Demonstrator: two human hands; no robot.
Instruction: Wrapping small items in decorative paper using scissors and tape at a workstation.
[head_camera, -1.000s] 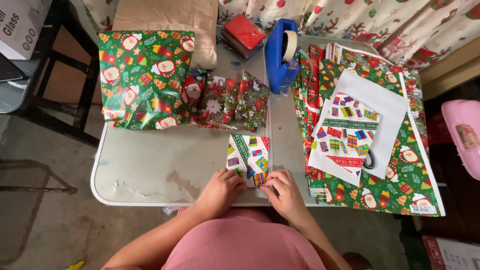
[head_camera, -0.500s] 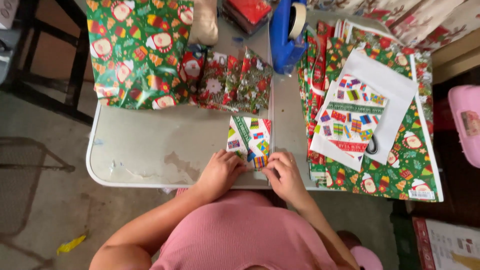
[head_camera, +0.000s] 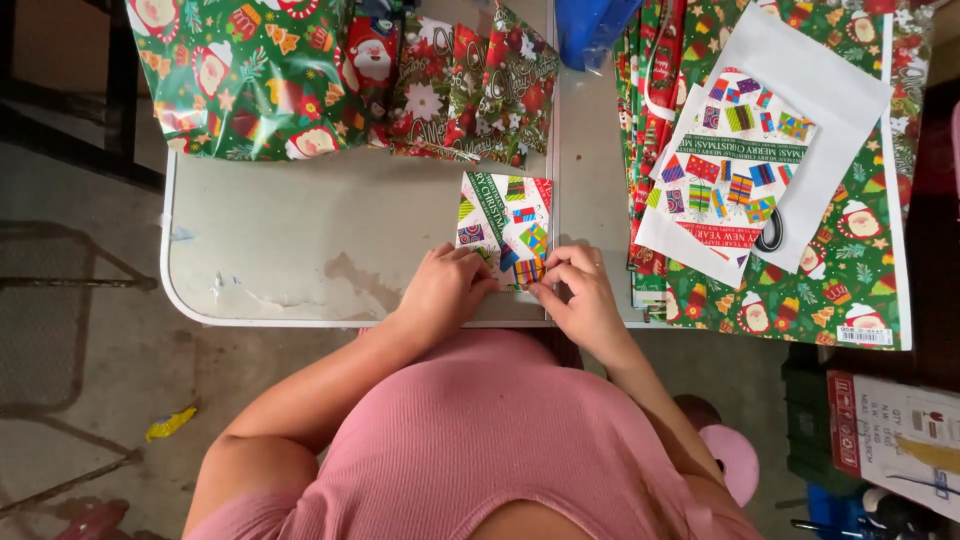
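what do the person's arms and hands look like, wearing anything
Both arms are bare from the shoulder down, with no sleeves over them. The left hand and right hand are bare too: no gloves, and no watch or bracelet shows at either wrist. Whether a ring is worn is too small to tell. The top is pink, ribbed knit and sleeveless.

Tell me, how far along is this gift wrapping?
Done: several wrapped parcels lie at the table's far side. In hand: the left hand and right hand pinch the near edge of a small wrapped package. Left: a stack of wrapping paper sheets beside it looks unused.
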